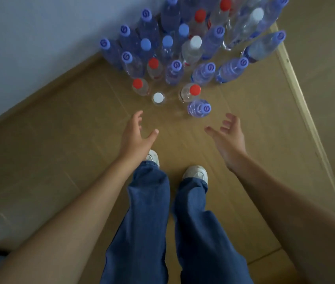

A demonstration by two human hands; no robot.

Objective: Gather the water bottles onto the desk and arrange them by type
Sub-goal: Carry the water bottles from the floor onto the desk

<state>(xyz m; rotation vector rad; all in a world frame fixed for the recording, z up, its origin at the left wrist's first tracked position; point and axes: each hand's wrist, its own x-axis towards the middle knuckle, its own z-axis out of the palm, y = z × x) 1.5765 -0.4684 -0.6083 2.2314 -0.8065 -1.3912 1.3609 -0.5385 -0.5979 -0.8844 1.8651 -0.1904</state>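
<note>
We are reaching both empty, spread-fingered hands toward upright bottles on the floor: the white-capped bottle (158, 97) is standing just ahead of our left hand (136, 133), the purple-capped bottle (199, 108) slightly left of our right hand (229, 138).

Cardboard-covered floor (64, 160): upright water bottles (174, 58) clustered, shoes (196, 174).
</note>
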